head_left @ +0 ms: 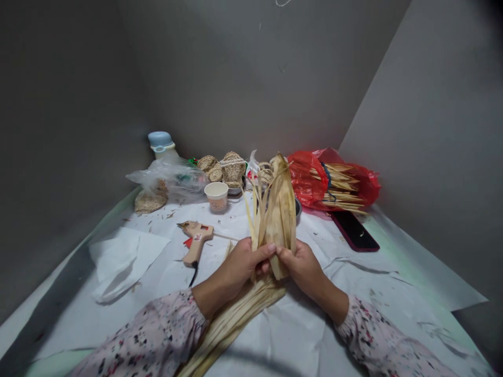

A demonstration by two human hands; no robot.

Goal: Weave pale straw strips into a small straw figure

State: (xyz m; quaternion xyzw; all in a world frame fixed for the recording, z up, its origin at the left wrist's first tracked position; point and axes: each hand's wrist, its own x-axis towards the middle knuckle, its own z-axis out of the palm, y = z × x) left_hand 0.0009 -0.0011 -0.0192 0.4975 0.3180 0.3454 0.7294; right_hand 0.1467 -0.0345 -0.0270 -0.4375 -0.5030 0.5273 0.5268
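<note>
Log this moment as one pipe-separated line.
left hand: holding dried leaves | right hand: holding dried leaves | glue gun: lying untouched

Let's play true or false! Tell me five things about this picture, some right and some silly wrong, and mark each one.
1. The left hand and right hand both hold the wide dry leaf. True.
2. The glue gun is in the right hand. False: it lies on the white sheet, to the person's left.
3. The paper cup is tipped on its side. False: it stands upright.
4. Dry strips poke out of the red bag. True.
5. The bottle's lid is red. False: it is light blue.
</note>
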